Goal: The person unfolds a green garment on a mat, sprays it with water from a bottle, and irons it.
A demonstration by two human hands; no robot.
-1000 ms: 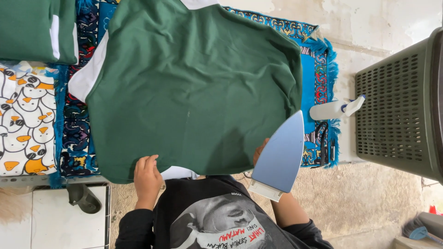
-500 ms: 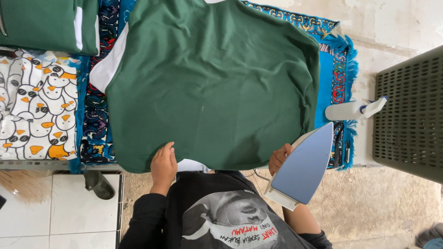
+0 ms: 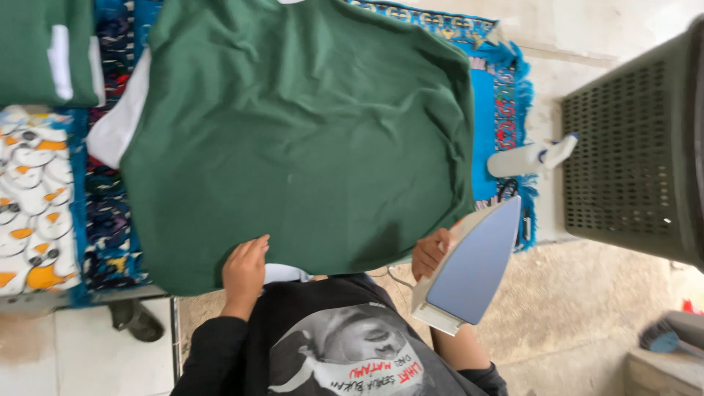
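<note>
Head view, looking straight down at a person's own two hands & an ironing surface.

A dark green shirt (image 3: 293, 139) lies spread flat w/ a white sleeve (image 3: 121, 125) sticking out at its left edge. It fills most of the middle of the frame. Under it is a bright blue patterned mat (image 3: 506, 95) w/ a fringe, showing along the right side & top.

Left hand (image 3: 244, 273) rests flat on the shirt's near hem, fingers stretched out & close together, palm down; it grips nothing, just presses the cloth. Black long sleeve behind it.

Right hand (image 3: 431, 253) is closed round the handle of an iron (image 3: 469, 268). The iron is tipped up so its pale blue-grey soleplate faces the camera, held just off the shirt's near right corner, above the floor rather than on the cloth. Whether it touches the shirt edge: can't tell.

Just right of the mat, a white spray bottle (image 3: 529, 158) lies on its side. Further right, a dark perforated plastic basket (image 3: 631, 154), well apart from the shirt.

Left side: a folded green garment (image 3: 44, 51) at top left, & below it a white cloth w/ orange & black cartoon print (image 3: 29, 213).

Bottom centre: the person's black printed tee (image 3: 345, 345), near the camera.
</note>
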